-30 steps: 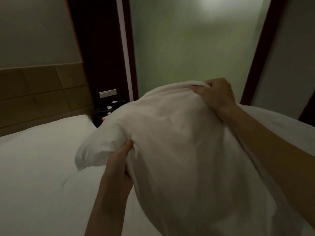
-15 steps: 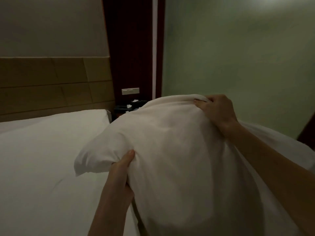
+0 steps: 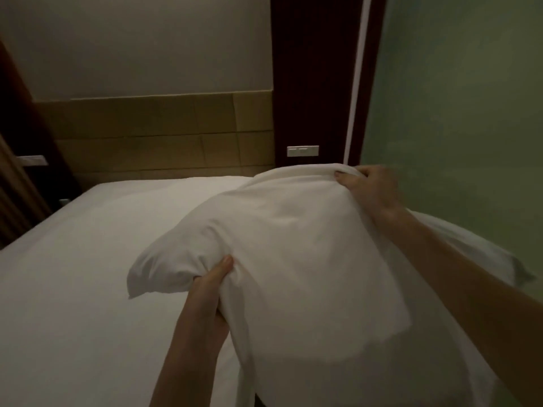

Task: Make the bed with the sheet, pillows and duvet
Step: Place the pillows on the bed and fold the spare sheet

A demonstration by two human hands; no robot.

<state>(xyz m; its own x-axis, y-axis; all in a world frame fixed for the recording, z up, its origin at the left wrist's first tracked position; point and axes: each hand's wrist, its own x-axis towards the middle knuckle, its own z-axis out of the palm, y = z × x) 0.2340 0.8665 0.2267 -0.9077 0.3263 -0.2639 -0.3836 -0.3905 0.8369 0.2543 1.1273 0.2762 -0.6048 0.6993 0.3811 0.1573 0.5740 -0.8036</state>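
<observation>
No text, label, brand, number or sign is showing legibly anywhere in this dim view. The white wall plate (image 3: 302,151) on the dark panel beside the headboard is showing only two faint blank rectangles, with no lettering that can be made out. A second pale plate (image 3: 32,160) at the left edge is lying too blurred and too dark to be giving any marking. The white pillow (image 3: 293,259) is showing plain fabric, with no tag or printing visible.
</observation>
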